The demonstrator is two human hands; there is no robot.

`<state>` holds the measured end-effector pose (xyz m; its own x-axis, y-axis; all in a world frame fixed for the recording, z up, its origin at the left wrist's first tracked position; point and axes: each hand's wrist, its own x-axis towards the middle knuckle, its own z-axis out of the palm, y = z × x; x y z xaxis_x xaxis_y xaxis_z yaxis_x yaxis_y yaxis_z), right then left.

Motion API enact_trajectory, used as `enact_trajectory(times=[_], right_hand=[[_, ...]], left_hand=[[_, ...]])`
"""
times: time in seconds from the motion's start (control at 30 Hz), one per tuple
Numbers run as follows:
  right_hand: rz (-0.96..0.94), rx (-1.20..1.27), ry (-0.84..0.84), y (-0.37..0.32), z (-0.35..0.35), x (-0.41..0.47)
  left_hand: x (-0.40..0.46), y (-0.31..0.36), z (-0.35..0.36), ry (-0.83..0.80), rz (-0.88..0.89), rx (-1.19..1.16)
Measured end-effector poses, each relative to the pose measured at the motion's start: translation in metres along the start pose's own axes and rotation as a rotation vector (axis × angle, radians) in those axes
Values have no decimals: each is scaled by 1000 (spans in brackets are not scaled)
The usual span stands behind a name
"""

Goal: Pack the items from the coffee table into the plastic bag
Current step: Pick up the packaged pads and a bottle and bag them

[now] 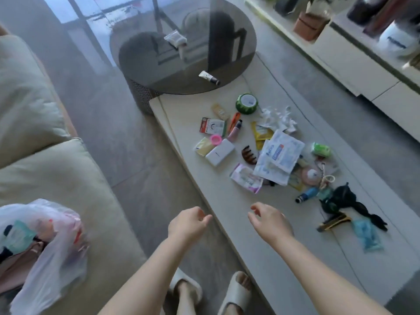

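Now both hands are hovering empty with fingers loosely curled, the left hand point(189, 221) just off the bench point(261, 258) edge, the right hand point(270, 220) over it. The wipes point(246, 178) are lying just beyond the right hand, long axis slanting away rightward, so that hand is nearer. The bag point(45, 237) is sitting on the sofa point(56, 173), well left of the left hand.

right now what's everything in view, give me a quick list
plastic bag: 1, white, on sofa, left
coffee table: 1, cream, right of centre
power bank: 1, white, on coffee table
hair claw: 1, brown, beside power bank
green tin: 1, coffee table's far end
round glass table: 1, dark, far
hand cream tube: 1, white, on round glass table
slippers: 2, white, on floor
left hand: empty, relaxed grip
right hand: empty, over coffee table
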<state>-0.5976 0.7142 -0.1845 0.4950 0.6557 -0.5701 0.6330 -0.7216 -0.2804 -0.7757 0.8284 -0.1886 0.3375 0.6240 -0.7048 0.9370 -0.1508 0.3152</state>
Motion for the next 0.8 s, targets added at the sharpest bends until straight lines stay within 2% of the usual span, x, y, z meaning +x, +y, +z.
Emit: enact_trajectory(times=[0.17,0.43,0.6,0.8], right_hand=[[104,64,32,86,-20,-9],[264,182,47,182,-29,-3],[333,334,28,207,-28,23],[333,433,1,208,-36,92]], left_hand=[[-3,75,48,-52,38,71],[12,159,108,-115,85,159],[46,196,116,-79,149,196],[128,228,97,11,142,141]])
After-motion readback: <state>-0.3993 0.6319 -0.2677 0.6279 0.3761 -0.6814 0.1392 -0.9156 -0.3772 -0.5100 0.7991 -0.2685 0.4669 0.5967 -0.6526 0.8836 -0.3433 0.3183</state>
